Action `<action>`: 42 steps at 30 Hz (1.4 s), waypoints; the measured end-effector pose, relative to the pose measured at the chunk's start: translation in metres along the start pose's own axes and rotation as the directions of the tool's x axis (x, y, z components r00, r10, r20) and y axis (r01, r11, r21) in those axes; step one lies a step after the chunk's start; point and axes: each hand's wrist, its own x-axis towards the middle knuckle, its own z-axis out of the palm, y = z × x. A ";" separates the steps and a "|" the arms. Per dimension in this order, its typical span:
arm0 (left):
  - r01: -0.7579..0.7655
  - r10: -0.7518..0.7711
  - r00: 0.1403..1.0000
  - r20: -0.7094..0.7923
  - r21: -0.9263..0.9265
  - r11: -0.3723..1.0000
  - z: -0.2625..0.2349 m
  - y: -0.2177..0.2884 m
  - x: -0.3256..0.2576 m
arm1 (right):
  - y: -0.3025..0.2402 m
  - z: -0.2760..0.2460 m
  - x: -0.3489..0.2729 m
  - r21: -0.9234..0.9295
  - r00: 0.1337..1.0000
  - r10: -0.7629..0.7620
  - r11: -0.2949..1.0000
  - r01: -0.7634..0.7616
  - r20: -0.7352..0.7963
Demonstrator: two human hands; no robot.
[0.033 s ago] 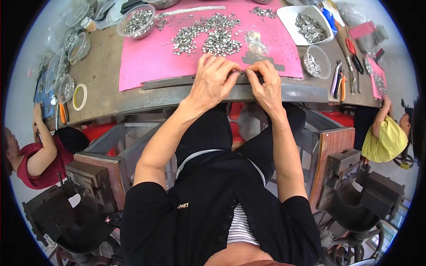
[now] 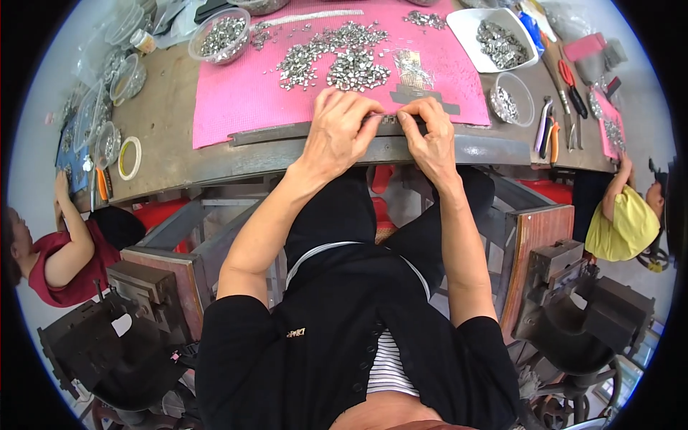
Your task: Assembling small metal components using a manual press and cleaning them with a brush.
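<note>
At the table's near edge, my left hand (image 2: 335,135) is closed in a pinch, thumb against fingertips, just above a long dark metal bar (image 2: 276,133). My right hand (image 2: 431,137) pinches a short way to the right, its fingers curled over the same bar. Small metal pieces (image 2: 389,120) show in the gap between the two hands. What lies inside either pinch is too small and covered to make out. Beyond my fingers, loose silvery metal pieces (image 2: 358,69) are heaped on a pink mat (image 2: 222,100), beside a bundle of thin pins (image 2: 412,68).
A round tub (image 2: 221,39) of metal pieces stands far left, a white tray (image 2: 494,43) far right. Pliers (image 2: 550,136) and a tape roll (image 2: 129,158) lie on the table. A co-worker (image 2: 68,247) sits left, another person (image 2: 622,222) right.
My left hand has shifted slightly left, widening the gap between my hands, so more of the small metal pieces shows. My right hand stays almost in place.
</note>
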 end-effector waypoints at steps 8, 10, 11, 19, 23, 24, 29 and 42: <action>-0.010 0.006 1.000 0.020 0.164 0.986 -0.004 0.003 -0.007 | -0.006 0.008 -0.003 -0.066 0.999 -0.004 0.998 0.001 -0.037; 0.012 -0.021 0.998 0.053 0.181 0.983 -0.007 0.002 -0.008 | -0.006 0.011 -0.003 -0.099 0.998 -0.041 0.994 0.035 -0.052; 0.027 -0.028 1.000 0.007 0.140 0.990 -0.011 0.001 -0.010 | -0.005 0.012 -0.004 -0.114 0.997 -0.051 0.992 0.045 -0.055; 0.273 -0.233 0.960 -0.154 0.339 0.900 -0.124 -0.022 -0.073 | -0.005 0.018 -0.009 -0.192 0.982 -0.137 0.975 0.110 -0.133; 0.256 -0.225 0.967 -0.123 0.501 0.827 -0.126 -0.045 -0.091 | -0.005 0.012 -0.007 0.104 0.984 0.069 0.993 -0.052 -0.163; 0.187 -0.142 0.982 -0.123 0.570 0.800 -0.126 -0.046 -0.091 | -0.005 0.010 -0.008 0.241 0.972 0.165 0.963 -0.122 -0.169; 0.312 -0.319 0.923 -0.216 -0.064 0.948 -0.143 -0.009 -0.078 | 0.010 0.011 -0.013 0.405 0.937 0.257 0.903 -0.145 -0.237; 0.014 -0.040 0.996 0.084 0.285 0.958 -0.008 0.018 -0.009 | 0.000 -0.007 -0.037 -0.230 0.970 0.008 0.971 -0.066 -0.241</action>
